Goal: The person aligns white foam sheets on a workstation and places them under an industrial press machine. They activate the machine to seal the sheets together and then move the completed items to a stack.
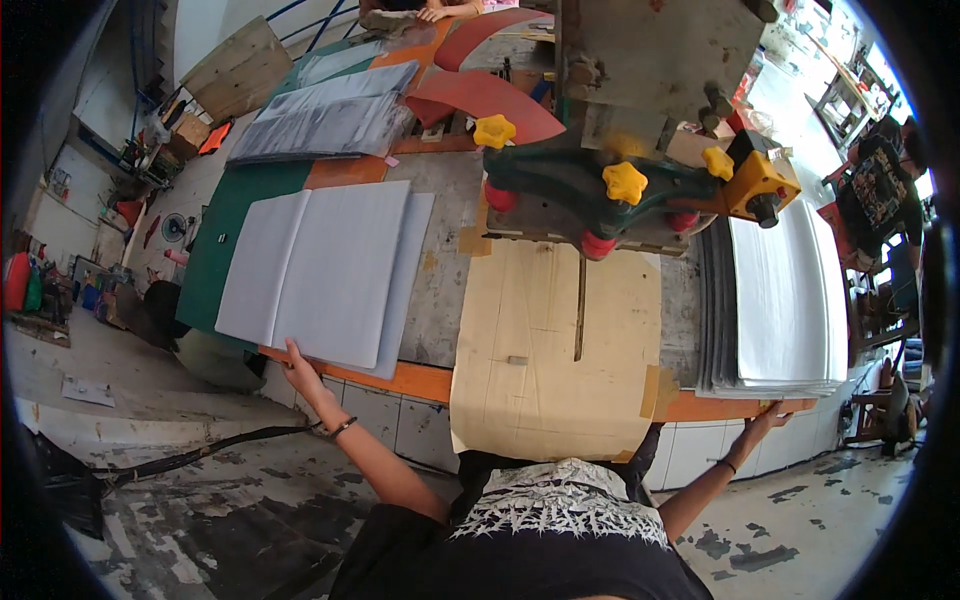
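Note:
On the left lies a pile of white paper sheets [340, 270], with a raised fold or edge running down it. My left hand [302, 372] is at its near edge by the orange table edge, thumb stretched up and apart from the fingers, which partly hide under the edge. To the right stands a thicker stack of white sheets [788, 300] with grey layered sides. My right hand [768, 420] is at the table edge just below that stack's near side, fingers stretched out. Neither hand visibly lifts anything. Between them a tan sheet [540, 380] is taped down, its near end hanging over the edge.
Above the tan sheet stands a machine head [655, 90] with yellow star knobs [624, 183] and red rubber feet [597, 245]. A yellow switch box [762, 188] sits on its right. Plastic-covered sheets [325, 115] lie farther back. Other people's hands [440, 12] show at the far end.

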A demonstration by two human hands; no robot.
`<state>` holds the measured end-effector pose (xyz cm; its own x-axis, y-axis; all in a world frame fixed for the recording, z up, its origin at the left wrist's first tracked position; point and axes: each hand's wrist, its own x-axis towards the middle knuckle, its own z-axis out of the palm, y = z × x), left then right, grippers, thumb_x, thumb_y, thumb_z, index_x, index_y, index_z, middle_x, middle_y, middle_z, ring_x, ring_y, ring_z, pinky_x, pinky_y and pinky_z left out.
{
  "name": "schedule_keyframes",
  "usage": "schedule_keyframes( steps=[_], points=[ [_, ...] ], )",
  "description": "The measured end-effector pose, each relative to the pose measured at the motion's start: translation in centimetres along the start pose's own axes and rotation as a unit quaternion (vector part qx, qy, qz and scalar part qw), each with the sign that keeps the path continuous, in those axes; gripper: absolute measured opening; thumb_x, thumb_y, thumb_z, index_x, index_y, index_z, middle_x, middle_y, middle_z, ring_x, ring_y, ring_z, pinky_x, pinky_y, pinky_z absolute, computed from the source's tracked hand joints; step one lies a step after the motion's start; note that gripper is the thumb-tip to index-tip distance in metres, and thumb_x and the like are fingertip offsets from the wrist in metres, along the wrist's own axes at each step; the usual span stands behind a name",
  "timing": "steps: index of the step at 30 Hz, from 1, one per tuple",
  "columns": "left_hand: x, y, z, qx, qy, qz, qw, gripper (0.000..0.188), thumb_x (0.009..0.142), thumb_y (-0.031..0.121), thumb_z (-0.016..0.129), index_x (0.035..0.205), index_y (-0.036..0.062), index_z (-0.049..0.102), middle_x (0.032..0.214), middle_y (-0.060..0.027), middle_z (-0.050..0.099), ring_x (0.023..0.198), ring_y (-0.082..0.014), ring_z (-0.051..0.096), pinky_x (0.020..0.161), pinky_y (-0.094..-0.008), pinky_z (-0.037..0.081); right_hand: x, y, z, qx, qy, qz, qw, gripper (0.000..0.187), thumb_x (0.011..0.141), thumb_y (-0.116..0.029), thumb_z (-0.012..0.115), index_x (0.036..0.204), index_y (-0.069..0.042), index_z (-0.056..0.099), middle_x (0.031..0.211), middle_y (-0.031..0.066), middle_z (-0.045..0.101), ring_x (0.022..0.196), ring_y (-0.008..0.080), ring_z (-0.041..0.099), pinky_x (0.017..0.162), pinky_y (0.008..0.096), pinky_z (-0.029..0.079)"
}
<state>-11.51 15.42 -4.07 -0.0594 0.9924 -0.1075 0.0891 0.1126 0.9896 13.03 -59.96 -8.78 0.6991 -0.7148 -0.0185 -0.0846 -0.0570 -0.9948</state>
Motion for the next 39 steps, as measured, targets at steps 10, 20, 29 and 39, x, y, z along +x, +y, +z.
schedule_keyframes(
  steps=[10,20,29,39],
  points=[
    [-9.9,-0.2,3.6,0.144,-0.004,0.095,0.985,0.093,0.096,0.049,0.058,0.159,0.0046,0.006,0.162,-0.0273,-0.004,0.151,-0.0402,0.007,0.119,-0.0520,0.021,-19.2,-25.5,10.5,-0.147,-0.740,-0.228,0.616,0.024,0.093,-0.023,0.067,0.092,0.000,0.073,0.077,0.0117,0.069,0.062,0.0241,0.063,0.059,0.0315,0.049],
    [-13.0,-0.5,5.8,0.101,-0.016,0.090,0.991,0.090,0.098,0.053,0.051,0.158,0.0022,0.007,0.164,-0.0240,-0.008,0.153,-0.0358,-0.003,0.122,-0.0464,0.012,-43.9,-20.0,52.6,-0.161,-0.639,-0.424,0.621,0.042,0.097,-0.032,0.051,0.091,0.006,0.067,0.098,0.0282,0.068,0.095,0.0449,0.065,0.087,0.0505,0.051],
    [-13.5,0.1,4.6,0.016,-0.015,0.107,0.994,0.063,0.108,0.029,0.031,0.156,-0.0044,0.009,0.164,-0.0238,0.003,0.152,-0.0365,0.002,0.123,-0.0460,0.006,-44.7,-14.5,57.6,-0.274,-0.620,-0.502,0.537,0.072,0.090,-0.059,0.060,0.121,0.007,0.061,0.124,0.0235,0.063,0.113,0.0400,0.061,0.098,0.0483,0.048],
    [-13.5,-0.2,5.6,0.023,0.044,0.133,0.990,0.060,0.107,0.025,0.029,0.152,-0.0118,0.014,0.162,-0.0283,0.009,0.152,-0.0386,0.008,0.124,-0.0455,0.008,-45.1,-14.5,57.4,-0.324,-0.601,-0.494,0.539,0.072,0.088,-0.063,0.061,0.122,0.001,0.062,0.127,0.0198,0.061,0.123,0.0364,0.053,0.100,0.0530,0.044]
  ],
)
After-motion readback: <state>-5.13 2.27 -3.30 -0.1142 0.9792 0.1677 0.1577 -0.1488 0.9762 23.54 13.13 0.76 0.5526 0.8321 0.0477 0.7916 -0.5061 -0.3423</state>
